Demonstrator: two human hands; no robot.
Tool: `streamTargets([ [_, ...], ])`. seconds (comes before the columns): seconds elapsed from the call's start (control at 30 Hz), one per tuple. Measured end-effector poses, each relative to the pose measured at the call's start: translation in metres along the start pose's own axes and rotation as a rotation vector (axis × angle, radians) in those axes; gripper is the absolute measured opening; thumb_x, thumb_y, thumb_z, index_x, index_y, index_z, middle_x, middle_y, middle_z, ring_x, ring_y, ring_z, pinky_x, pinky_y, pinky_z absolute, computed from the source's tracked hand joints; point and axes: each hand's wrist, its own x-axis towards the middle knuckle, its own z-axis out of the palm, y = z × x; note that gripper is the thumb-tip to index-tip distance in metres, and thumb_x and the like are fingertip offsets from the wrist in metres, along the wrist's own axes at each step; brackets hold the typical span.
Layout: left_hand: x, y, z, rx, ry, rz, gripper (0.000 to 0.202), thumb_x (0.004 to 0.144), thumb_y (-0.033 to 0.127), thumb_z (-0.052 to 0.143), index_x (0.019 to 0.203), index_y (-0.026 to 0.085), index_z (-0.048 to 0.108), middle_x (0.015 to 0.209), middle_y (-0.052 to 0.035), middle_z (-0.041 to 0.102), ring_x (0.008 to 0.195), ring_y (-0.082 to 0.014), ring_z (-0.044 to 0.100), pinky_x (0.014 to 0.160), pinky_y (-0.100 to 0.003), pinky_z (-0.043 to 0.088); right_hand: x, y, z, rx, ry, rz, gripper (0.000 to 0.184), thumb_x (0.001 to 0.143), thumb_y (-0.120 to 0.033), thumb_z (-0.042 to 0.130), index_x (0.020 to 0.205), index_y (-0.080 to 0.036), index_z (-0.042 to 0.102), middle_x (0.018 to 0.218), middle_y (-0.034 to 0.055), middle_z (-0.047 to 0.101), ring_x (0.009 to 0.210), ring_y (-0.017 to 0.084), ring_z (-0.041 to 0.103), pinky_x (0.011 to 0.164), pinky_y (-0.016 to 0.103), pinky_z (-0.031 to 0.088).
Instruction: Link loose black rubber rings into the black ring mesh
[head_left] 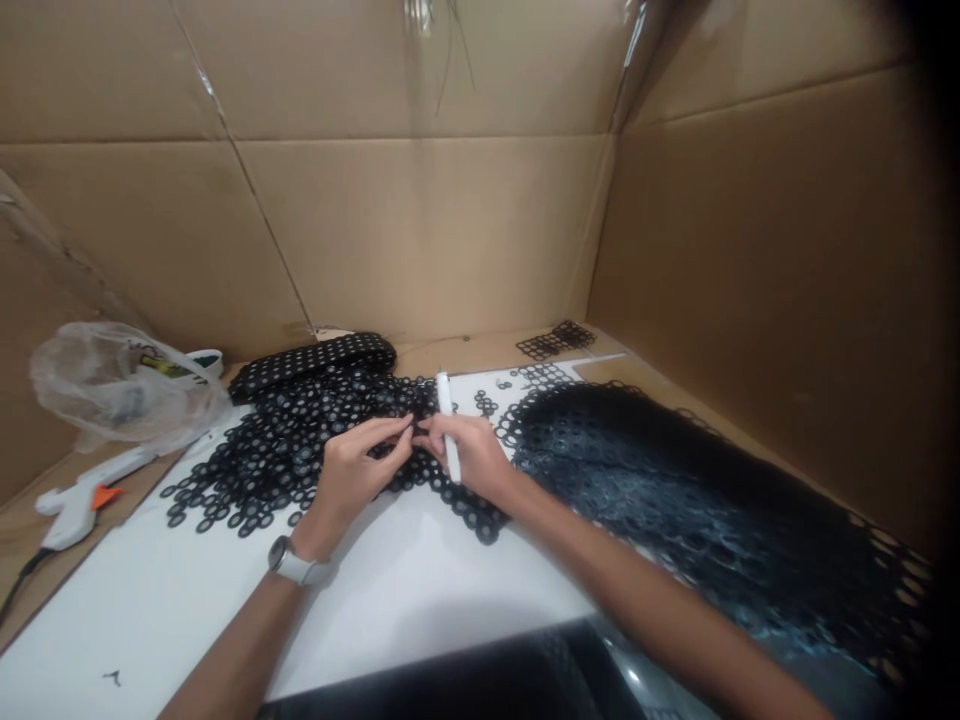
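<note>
Black rings (262, 455): part linked, plenty to go

Head view: L hand (364, 455) & R hand (476, 455) meet approx. mid-frame, over the right part of the ring pile. L thumb + index tips nearly together at something dark; too small to tell if a ring's gripped. R hand is clamped on a white pen-like tool (450, 445), tool near upright; R fingertips just beside the L ones. Rings lie on a white board (420, 570), centre to left of frame, some apparently joined in clusters.

Progress, my read: partway. Done: big dark mesh (675, 480), right of frame, looks like one large linked sheet; small lattice patch (555, 342), upper right of centre, looks linked too. Left to do: prob. most of the pile, plus few small bits (486, 403) right of tool. Can't count exactly.

Also: dotted black strip (315, 360) behind pile; glue gun (79, 510), lower left, well apart from hands; clear bag (97, 385), left.
</note>
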Motion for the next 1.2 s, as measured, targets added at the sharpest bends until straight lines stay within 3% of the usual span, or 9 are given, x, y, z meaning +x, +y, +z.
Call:
streamTargets([
  [0.07,-0.002,-0.001,0.0,0.028,0.021,0.019,0.03,0.068,0.017,0.095,0.092,0.033,0.09,0.105,-0.0043,0.085,0.103,-0.0333,0.078,0.112,-0.047,0.057,-0.002,0.0,-0.002,-0.055,-0.05,-0.022,0.023,0.089,-0.008,0.051,0.074,-0.026,0.049,0.08,0.0002,0.066,0.078,0.02,0.064,0.079,0.032,0.052],
  [0.17,-0.002,-0.004,0.0,0.046,0.073,-0.001,0.022,0.071,0.019,0.094,0.088,0.032,0.09,0.102,-0.0036,0.085,0.097,-0.0294,0.078,0.106,-0.041,0.06,-0.002,-0.003,-0.003,-0.031,-0.053,-0.009,0.023,0.085,-0.006,0.051,0.073,-0.026,0.05,0.077,-0.0004,0.065,0.078,0.02,0.065,0.082,0.034,0.055],
  [0.3,0.005,-0.012,-0.004,-0.063,0.187,-0.147,0.015,0.078,0.025,0.091,0.093,0.025,0.089,0.094,-0.005,0.084,0.083,-0.024,0.079,0.089,-0.036,0.065,0.002,-0.004,0.001,0.136,0.078,0.007,0.027,0.094,-0.021,0.064,0.071,-0.026,0.051,0.075,0.0001,0.066,0.087,0.025,0.074,0.09,0.041,0.06],
  [0.43,0.019,-0.023,-0.011,-0.225,0.246,-0.24,0.022,0.081,0.033,0.088,0.094,0.015,0.086,0.086,-0.0101,0.082,0.073,-0.0226,0.079,0.077,-0.035,0.067,0.007,0.002,0.004,0.167,0.178,0.056,0.039,0.094,-0.039,0.076,0.069,-0.026,0.05,0.077,0.002,0.071,0.097,0.03,0.08,0.09,0.044,0.062],
  [0.57,0.034,-0.033,-0.029,-0.443,0.429,-0.288,0.02,0.083,0.033,0.084,0.091,0.015,0.079,0.09,-0.0075,0.081,0.082,-0.0166,0.078,0.085,-0.029,0.065,0.009,0.014,-0.001,0.189,0.237,0.148,0.041,0.089,-0.043,0.082,0.068,-0.027,0.051,0.079,0.0032,0.073,0.106,0.033,0.08,0.087,0.042,0.061],
  [0.67,0.043,-0.036,-0.042,-0.576,0.496,-0.338,0.013,0.084,0.026,0.081,0.088,0.016,0.076,0.092,-0.007,0.081,0.089,-0.0145,0.078,0.093,-0.027,0.063,0.013,0.02,-0.009,0.167,0.203,0.183,0.038,0.087,-0.041,0.082,0.07,-0.026,0.052,0.08,0.0024,0.074,0.107,0.033,0.08,0.09,0.042,0.058],
  [0.9,0.05,-0.035,-0.058,-0.785,0.514,-0.461,0.007,0.086,0.017,0.067,0.089,0.017,0.073,0.092,-0.0065,0.076,0.089,-0.0131,0.074,0.087,-0.021,0.063,0.018,0.023,-0.02,0.161,-0.043,0.153,0.014,0.076,-0.016,0.067,0.081,-0.025,0.058,0.096,0.0021,0.075,0.115,0.03,0.074,0.101,0.042,0.051],
  [1.0,0.05,-0.033,-0.06,-0.821,0.505,-0.486,0.008,0.084,0.016,0.065,0.088,0.017,0.072,0.089,-0.0068,0.073,0.086,-0.0132,0.073,0.084,-0.021,0.064,0.018,0.026,-0.019,0.144,-0.008,0.188,0.016,0.077,-0.019,0.07,0.08,-0.026,0.056,0.088,0.0005,0.07,0.108,0.03,0.073,0.098,0.043,0.051],
  [1.2,0.05,-0.037,-0.06,-0.774,0.496,-0.465,0.009,0.084,0.017,0.066,0.09,0.016,0.073,0.093,-0.0071,0.074,0.087,-0.0131,0.073,0.086,-0.022,0.062,0.02,0.029,-0.018,0.234,0.193,0.223,0.042,0.076,-0.039,0.088,0.076,-0.026,0.048,0.082,-0.0008,0.065,0.112,0.032,0.074,0.1,0.045,0.051],
])
